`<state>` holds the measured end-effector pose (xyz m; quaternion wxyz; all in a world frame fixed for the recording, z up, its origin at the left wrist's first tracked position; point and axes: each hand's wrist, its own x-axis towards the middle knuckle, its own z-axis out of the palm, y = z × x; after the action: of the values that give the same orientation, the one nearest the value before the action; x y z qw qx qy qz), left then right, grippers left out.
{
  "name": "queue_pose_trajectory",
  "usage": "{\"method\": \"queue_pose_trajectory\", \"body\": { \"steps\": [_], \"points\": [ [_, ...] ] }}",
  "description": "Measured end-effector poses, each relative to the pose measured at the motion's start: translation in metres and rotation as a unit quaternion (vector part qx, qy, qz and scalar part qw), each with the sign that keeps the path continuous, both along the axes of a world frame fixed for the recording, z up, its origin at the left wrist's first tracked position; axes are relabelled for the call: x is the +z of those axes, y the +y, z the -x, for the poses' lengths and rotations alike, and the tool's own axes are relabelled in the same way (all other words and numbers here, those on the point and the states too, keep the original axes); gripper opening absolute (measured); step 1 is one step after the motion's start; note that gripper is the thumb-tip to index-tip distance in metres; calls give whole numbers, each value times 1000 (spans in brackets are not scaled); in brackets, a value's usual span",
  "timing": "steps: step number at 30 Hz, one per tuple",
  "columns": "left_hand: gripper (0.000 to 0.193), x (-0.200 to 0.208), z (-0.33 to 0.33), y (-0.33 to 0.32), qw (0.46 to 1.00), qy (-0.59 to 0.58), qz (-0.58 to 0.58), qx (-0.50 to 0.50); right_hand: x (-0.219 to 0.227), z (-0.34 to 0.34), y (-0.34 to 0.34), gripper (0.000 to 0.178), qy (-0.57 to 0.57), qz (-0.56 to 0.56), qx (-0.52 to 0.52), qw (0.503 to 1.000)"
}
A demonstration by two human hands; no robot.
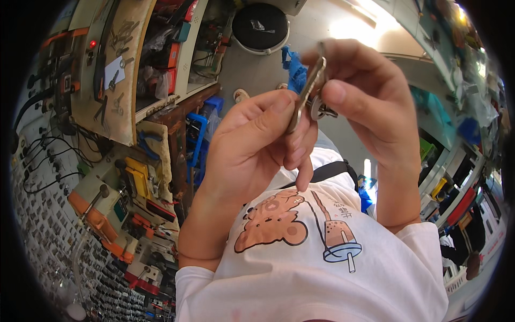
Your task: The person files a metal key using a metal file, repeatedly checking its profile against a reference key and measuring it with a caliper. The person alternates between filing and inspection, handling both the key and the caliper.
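Note:
Both hands are raised in front of my chest around a thin metal key (pixel 307 96) with a notched edge, seen nearly edge-on. My left hand (pixel 244 137) pinches its lower end between thumb and fingers. Fingers of my right hand (pixel 373 99) close about its upper end, with the thumb bent toward it. A small round metal piece (pixel 318 109), perhaps a key ring, sits between the hands by the right thumb; its exact shape is partly hidden. Just behind the key appears a crumpled blue piece of plastic or cloth (pixel 295 70).
At the left, a worktop (pixel 88 107) holds several loose keys (pixel 115 102). Below it stand orange machines (pixel 99 222) beside a wall of hanging key blanks (pixel 48 236). A round black stool (pixel 260 28) stands ahead on the floor; crowded shelves (pixel 456 177) line the right.

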<state>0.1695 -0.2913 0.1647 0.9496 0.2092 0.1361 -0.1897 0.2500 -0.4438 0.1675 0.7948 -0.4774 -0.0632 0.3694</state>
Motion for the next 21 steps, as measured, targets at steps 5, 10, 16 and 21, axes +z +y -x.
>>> {"method": "queue_pose_trajectory", "body": {
  "steps": [5, 10, 16, 21],
  "points": [
    [36, 3, 0, 6, 998, 44, 23, -40, 1, 1, 6, 25, 21, 1, 44, 999],
    [39, 3, 3, 9, 997, 45, -36, -42, 2, 1, 13, 18, -25, 19, 46, 998],
    [26, 0, 16, 9, 766, -182, -604, 124, 11, 7, 29, 22, -2, 87, -25, 996],
    [12, 11, 18, 15, 871, -47, -442, 208, 12, 15, 43, 26, 30, 39, -51, 997]
  ]
}}
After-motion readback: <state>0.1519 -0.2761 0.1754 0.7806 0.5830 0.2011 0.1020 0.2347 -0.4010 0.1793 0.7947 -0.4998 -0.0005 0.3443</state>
